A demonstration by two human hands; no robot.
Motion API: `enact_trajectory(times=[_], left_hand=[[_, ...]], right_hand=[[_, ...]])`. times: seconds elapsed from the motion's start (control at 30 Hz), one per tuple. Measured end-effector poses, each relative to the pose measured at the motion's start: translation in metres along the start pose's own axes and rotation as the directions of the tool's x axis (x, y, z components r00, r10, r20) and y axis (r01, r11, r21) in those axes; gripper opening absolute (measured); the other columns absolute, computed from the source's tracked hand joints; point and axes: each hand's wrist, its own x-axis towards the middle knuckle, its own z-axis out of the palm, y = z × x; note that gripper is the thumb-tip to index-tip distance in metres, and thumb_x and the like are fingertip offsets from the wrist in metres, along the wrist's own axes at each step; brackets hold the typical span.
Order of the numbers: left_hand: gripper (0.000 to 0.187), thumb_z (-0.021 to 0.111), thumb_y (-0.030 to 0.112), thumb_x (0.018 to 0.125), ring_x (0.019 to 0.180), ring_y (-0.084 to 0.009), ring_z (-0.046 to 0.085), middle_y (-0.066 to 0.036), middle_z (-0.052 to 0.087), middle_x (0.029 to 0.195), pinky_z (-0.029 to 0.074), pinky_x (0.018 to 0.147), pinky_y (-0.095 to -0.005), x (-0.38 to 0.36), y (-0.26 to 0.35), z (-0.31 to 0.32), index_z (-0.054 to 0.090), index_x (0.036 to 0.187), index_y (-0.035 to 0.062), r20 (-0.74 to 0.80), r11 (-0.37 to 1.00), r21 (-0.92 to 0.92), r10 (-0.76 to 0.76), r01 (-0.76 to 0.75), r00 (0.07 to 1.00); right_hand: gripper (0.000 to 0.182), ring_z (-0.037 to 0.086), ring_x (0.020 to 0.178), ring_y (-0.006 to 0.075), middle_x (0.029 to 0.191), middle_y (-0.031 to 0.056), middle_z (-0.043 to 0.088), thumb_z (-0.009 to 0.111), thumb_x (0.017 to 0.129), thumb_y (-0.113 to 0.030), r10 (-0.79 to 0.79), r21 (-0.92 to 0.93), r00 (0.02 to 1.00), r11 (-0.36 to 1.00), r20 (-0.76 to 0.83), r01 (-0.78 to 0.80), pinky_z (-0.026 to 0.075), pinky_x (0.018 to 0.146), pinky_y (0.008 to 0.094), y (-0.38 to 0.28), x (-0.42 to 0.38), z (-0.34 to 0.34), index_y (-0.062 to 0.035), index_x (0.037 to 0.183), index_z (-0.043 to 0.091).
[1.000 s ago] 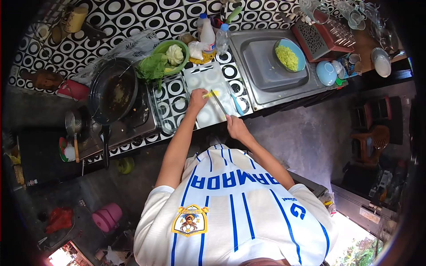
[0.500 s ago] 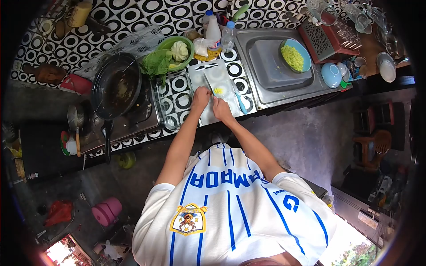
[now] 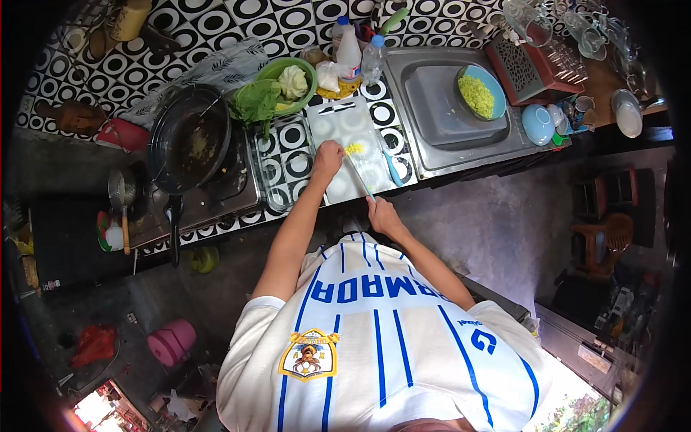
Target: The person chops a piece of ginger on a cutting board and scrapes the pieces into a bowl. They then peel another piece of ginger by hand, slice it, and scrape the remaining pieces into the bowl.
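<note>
Hands apart, a person closes the right hand around a knife; the left hand, its grip unclear, sits just beside yellow pieces on a cutting board, presumably sparing the tabletop.

Black pan on stove; pink bucket on floor; brown chair at right.

On the cream-and-white cloth shirt with blue stripes, "ARMADA" is printed upside down in large blue capitals, its beginning creased; the small blue wording and the yellow-edged shield-shaped badge's lettering cannot be clearly read
</note>
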Motion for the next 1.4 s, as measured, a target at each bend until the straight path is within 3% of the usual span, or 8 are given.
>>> enact_trajectory(times=[0.17, 0.23, 0.33, 0.43, 0.8, 1.07, 1.3, 1.4], left_hand=[[0.011, 0.072, 0.01, 0.073, 0.091, -0.0363, 0.065, -0.018, 0.068, 0.09, 0.053, 0.084, -0.0416, 0.006, -0.001, -0.01, 0.073, 0.082, 0.0042, 0.074, 0.999, 0.029, -0.045, 0.043, 0.996], [0.016, 0.075, 0.012, 0.072, 0.093, -0.0358, 0.065, -0.017, 0.069, 0.093, 0.053, 0.085, -0.0407, 0.002, -0.005, -0.011, 0.073, 0.086, 0.0053, 0.014, 0.998, 0.062, 0.006, -0.007, 1.0], [0.021, 0.077, 0.012, 0.07, 0.093, -0.0353, 0.066, -0.015, 0.069, 0.095, 0.053, 0.086, -0.0404, 0.004, -0.013, -0.011, 0.073, 0.089, 0.0059, 0.095, 0.999, 0.033, -0.026, 0.023, 0.995], [0.02, 0.076, 0.009, 0.069, 0.086, -0.0338, 0.068, -0.018, 0.07, 0.091, 0.054, 0.081, -0.0407, -0.001, -0.004, -0.015, 0.073, 0.088, 0.0018, 0.055, 0.999, 0.049, 0.004, -0.007, 0.998], [0.007, 0.067, 0.009, 0.076, 0.082, -0.0379, 0.067, -0.021, 0.068, 0.084, 0.054, 0.072, -0.0444, -0.001, 0.01, -0.015, 0.072, 0.078, 0.0043, 0.054, 0.989, 0.077, -0.133, 0.129, 0.99], [0.009, 0.064, 0.009, 0.076, 0.079, -0.0393, 0.066, -0.021, 0.067, 0.081, 0.053, 0.07, -0.0455, 0.001, 0.0, -0.008, 0.072, 0.075, 0.0038, -0.003, 0.996, 0.068, -0.054, 0.054, 0.999], [0.005, 0.072, 0.009, 0.075, 0.084, -0.0379, 0.066, -0.02, 0.069, 0.086, 0.054, 0.078, -0.0435, 0.003, 0.006, -0.011, 0.073, 0.078, 0.0046, 0.078, 0.983, 0.076, -0.172, 0.166, 0.982], [0.014, 0.079, 0.01, 0.069, 0.085, -0.0363, 0.067, -0.018, 0.07, 0.087, 0.054, 0.081, -0.0416, 0.01, 0.001, -0.011, 0.073, 0.079, 0.004, 0.133, 0.977, 0.065, -0.21, 0.202, 0.969]], right_hand=[[0.05, 0.058, 0.091, 0.0562, 0.087, 0.0376, 0.062, 0.04, 0.103, -0.037, 0.039, 0.041, 0.999, 0.998, 0.014, -0.04, 0.046, 0.082, 0.0587, -0.026, -0.001, -0.034, 0.0071, 0.09, 0.061], [0.051, 0.059, 0.091, 0.056, 0.086, 0.0378, 0.062, 0.04, 0.102, -0.037, -0.024, 0.086, 0.999, 0.996, -0.047, 0.028, 0.046, 0.082, 0.0586, -0.036, 0.007, -0.036, 0.0069, 0.09, 0.062], [0.052, 0.058, 0.093, 0.0548, 0.088, 0.037, 0.062, 0.039, 0.103, -0.037, -0.056, 0.102, 0.993, 0.993, -0.1, 0.067, 0.046, 0.082, 0.0563, -0.049, 0.031, -0.025, 0.0077, 0.089, 0.062], [0.052, 0.058, 0.093, 0.0544, 0.089, 0.0366, 0.062, 0.039, 0.103, -0.036, -0.08, 0.088, 0.989, 0.992, -0.123, 0.091, 0.045, 0.082, 0.0557, -0.055, 0.057, -0.009, 0.0083, 0.089, 0.062], [0.049, 0.059, 0.087, 0.0559, 0.086, 0.038, 0.061, 0.039, 0.102, -0.033, -0.142, 0.084, 0.98, 0.985, -0.139, 0.154, 0.047, 0.076, 0.0587, -0.037, 0.096, 0.033, 0.0077, 0.086, 0.062], [0.048, 0.059, 0.086, 0.056, 0.083, 0.0382, 0.061, 0.043, 0.102, -0.034, -0.054, 0.023, 0.995, 0.998, -0.079, 0.056, 0.047, 0.077, 0.0591, -0.02, 0.038, 0.028, 0.0083, 0.087, 0.061], [0.054, 0.06, 0.09, 0.0551, 0.089, 0.0386, 0.062, 0.041, 0.102, -0.039, 0.04, 0.023, 0.996, 0.999, 0.085, -0.042, 0.047, 0.08, 0.0581, 0.005, 0.012, -0.007, 0.01, 0.092, 0.062], [0.058, 0.059, 0.094, 0.0545, 0.093, 0.0384, 0.062, 0.038, 0.103, -0.04, 0.261, 0.161, 0.93, 0.938, 0.258, -0.308, 0.047, 0.085, 0.0565, -0.061, 0.006, -0.062, 0.0111, 0.094, 0.062]])
